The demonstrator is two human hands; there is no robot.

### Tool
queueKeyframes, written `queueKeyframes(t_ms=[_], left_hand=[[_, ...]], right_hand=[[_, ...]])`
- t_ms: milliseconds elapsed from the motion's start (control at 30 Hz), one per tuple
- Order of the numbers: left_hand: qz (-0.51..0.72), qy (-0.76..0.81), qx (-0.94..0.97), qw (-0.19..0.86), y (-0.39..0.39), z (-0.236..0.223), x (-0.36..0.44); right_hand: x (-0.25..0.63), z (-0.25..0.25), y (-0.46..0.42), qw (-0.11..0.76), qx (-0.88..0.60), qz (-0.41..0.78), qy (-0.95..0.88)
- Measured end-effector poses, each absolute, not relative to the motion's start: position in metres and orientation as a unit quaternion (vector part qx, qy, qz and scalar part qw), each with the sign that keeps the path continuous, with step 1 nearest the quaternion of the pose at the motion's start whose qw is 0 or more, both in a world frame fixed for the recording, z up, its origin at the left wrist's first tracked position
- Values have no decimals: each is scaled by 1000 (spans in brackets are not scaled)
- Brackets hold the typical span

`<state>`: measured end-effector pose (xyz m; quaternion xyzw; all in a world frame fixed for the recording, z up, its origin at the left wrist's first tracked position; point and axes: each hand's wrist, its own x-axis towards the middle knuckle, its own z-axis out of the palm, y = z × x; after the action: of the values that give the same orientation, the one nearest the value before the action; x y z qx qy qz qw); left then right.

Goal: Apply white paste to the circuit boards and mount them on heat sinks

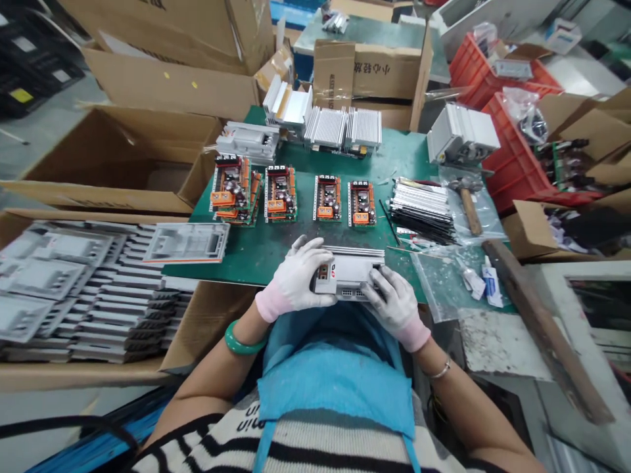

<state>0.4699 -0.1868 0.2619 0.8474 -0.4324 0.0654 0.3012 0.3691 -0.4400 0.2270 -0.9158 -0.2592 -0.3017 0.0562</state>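
At the near edge of the green table sits a grey finned metal housing (351, 270) with connector openings along its front. My left hand (302, 279), in a white glove with a pink cuff, grips its left end, thumb in front and fingers behind. Gloved the same way, my right hand (394, 299) has its fingers bent over the housing's right end. Just beyond stand orange and green circuit boards: a single one (362, 203), another (327, 198), and stacks (280, 194) farther left. To the right lies a bundle of metal strips (422, 209).
Finned housings (325, 128) line the table's back edge. A carton of grey covers (93, 289) stands at left, with one cover (187, 242) over the table corner. Right are a hammer (470, 209), a glue tube (491, 282), a wooden bar (545, 328) and red crates (515, 151).
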Motion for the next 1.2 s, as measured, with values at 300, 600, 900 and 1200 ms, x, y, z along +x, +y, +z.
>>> queueKeyframes(t_ms=[300, 600, 900, 1200], left_hand=[[98, -454, 841, 279, -188, 271, 476], [90, -428, 864, 250, -191, 271, 501], [165, -442, 839, 272, -195, 267, 512], [261, -492, 779, 288, -182, 218, 453]], right_hand=[[394, 264, -455, 120, -898, -317, -282], [412, 270, -465, 103, -902, -302, -291], [420, 273, -465, 81, -893, -339, -285], [368, 221, -448, 103, -884, -371, -266]])
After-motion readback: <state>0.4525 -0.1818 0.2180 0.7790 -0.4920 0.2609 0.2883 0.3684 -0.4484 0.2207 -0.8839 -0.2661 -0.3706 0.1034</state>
